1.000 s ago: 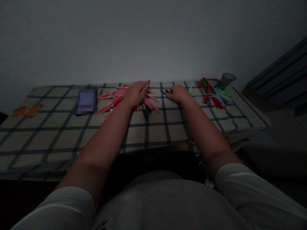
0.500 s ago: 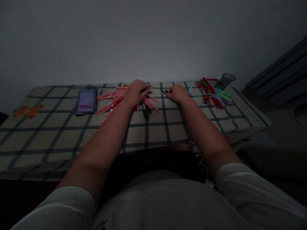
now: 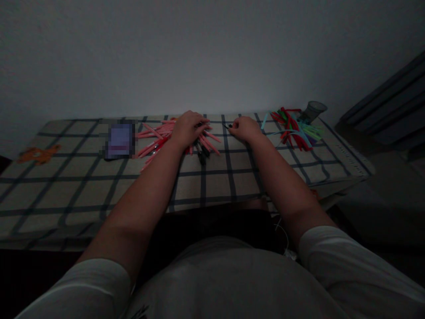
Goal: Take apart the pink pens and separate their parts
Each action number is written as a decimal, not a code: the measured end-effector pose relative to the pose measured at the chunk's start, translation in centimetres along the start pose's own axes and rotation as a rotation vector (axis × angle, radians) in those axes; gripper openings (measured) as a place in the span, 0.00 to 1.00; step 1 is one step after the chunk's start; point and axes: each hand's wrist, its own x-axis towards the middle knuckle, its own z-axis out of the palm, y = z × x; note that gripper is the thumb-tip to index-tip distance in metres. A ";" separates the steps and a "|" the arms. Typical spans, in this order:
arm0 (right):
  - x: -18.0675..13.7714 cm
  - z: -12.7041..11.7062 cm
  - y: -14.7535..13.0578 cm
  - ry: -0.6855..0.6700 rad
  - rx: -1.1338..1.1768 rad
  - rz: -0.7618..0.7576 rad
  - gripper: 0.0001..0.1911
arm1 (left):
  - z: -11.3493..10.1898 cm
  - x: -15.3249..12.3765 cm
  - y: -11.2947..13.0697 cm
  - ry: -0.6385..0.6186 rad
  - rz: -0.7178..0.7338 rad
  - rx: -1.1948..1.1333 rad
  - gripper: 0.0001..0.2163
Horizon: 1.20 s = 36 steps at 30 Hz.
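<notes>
My left hand (image 3: 188,128) lies over a pile of pink pen-like sticks (image 3: 156,132), its thumb and fingers curled towards each other. What they grip, if anything, is hidden in the dim light. A few black pen-like sticks (image 3: 202,156) poke out below that hand. To the right, my right hand (image 3: 245,128) is closed in a pinch just above the tablecloth. A thin dark pen-like stick (image 3: 226,126) shows at its fingertips, pointing left towards the pile.
A phone-like device (image 3: 120,141), blurred out, lies left of the pile. An orange cut-out shape (image 3: 39,154) is at the far left. Coloured strips (image 3: 294,130) lie at the right beside a clear cup (image 3: 312,112). A checked cloth (image 3: 217,186) covers the table, against a wall (image 3: 212,57).
Both hands stay almost where they were. The dark stick at my right fingertips looks slightly turned; otherwise the objects on the table have not moved.
</notes>
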 end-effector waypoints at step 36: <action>0.0 0.1 -0.2 -0.025 0.034 -0.033 0.13 | -0.5 -0.5 1.4 0.094 -0.288 -0.156 0.12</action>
